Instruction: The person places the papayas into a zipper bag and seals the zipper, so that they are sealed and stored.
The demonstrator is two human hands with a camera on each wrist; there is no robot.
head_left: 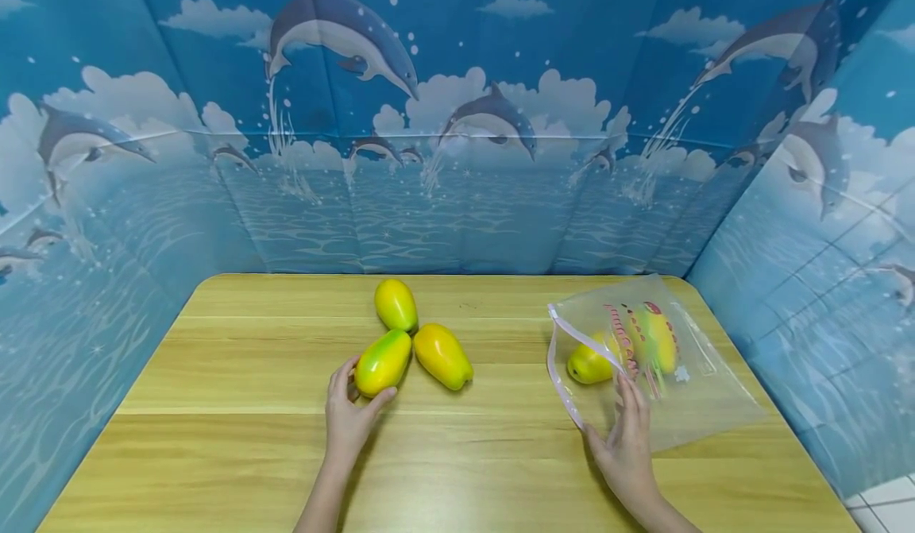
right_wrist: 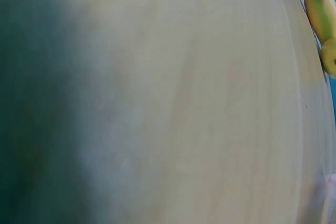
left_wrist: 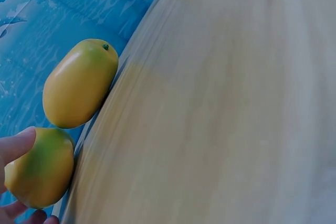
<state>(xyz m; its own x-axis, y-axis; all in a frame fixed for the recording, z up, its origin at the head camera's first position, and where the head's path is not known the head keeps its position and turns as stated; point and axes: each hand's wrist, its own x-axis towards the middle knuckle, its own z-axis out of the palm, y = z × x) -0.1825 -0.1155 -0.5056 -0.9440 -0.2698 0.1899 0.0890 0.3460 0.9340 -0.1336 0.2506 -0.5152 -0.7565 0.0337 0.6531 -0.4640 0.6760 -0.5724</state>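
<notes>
My left hand (head_left: 348,418) holds a yellow-green mango (head_left: 384,362) by its near left side, thumb and fingers spread around it. In the left wrist view, the thumb (left_wrist: 18,145) lies against this mango, with fingertips below. Two more mangoes touch or nearly touch it: one behind (head_left: 395,304) and one to its right (head_left: 443,357). Over on the right, my right hand (head_left: 629,453) grips the mouth edge of a clear plastic bag (head_left: 704,406) with a pink rim and printed lettering. Inside the bag lie a mango (head_left: 589,364) close to the mouth and another (head_left: 658,341) deeper in.
The wooden table (head_left: 236,374) ends at a blue dolphin-print curtain (head_left: 457,215) behind and on both sides. White floor tiles (head_left: 889,501) show at the lower right. In the right wrist view, mostly blurred tabletop (right_wrist: 210,103) appears.
</notes>
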